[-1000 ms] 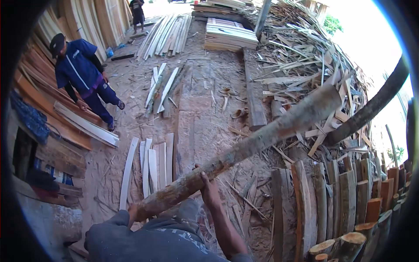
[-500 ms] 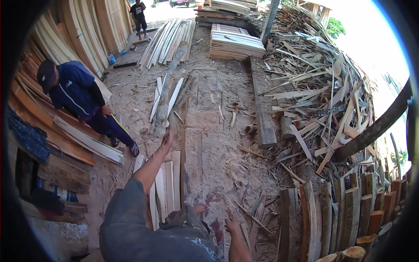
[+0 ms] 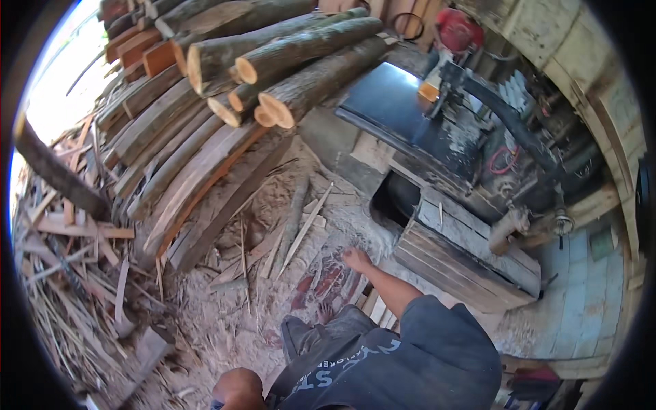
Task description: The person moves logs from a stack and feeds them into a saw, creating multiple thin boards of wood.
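My right hand reaches out at mid-picture above the sawdust-covered ground, with nothing seen in it. Its fingers look loosely bent and a little apart. It is nearest to a wooden box with plank sides, and the two do not touch. Part of my bare left arm shows at the lower edge; its hand is out of sight. One of my feet shows dimly in the dust ahead of my grey shirt.
Stacked logs and slabs rise at far left, with scrap wood at left. A dark machine table stands at far right. Beyond it, a person in red is beside a squared timber. Loose sticks lie ahead.
The view has swung to the right: the logs now lie at left and the machine has come into view. My left hand has left the picture; my right arm reaches further forward.
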Demonstrator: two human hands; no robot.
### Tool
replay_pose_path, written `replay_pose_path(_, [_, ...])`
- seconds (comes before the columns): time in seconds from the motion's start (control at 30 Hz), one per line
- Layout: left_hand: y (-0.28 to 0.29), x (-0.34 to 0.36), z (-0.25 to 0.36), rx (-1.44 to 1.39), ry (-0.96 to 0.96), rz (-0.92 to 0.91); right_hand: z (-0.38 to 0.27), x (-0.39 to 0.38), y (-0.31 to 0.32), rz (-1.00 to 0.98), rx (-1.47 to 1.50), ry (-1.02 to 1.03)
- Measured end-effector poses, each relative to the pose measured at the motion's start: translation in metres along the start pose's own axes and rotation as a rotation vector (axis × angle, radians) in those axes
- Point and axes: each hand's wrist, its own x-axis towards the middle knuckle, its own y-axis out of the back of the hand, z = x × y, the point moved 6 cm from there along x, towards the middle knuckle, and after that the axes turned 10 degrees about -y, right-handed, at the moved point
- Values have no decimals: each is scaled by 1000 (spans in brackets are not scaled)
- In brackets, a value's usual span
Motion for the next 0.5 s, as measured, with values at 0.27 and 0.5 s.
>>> replay_pose_path(0.27, [-23, -87, -149, -186, 621, -327, 238, -154, -98, -389, -114, -459])
replay_pose_path(0.5, [80, -356, -254, 261, 1722, -898, 205, -94, -118, -203, -49, -330])
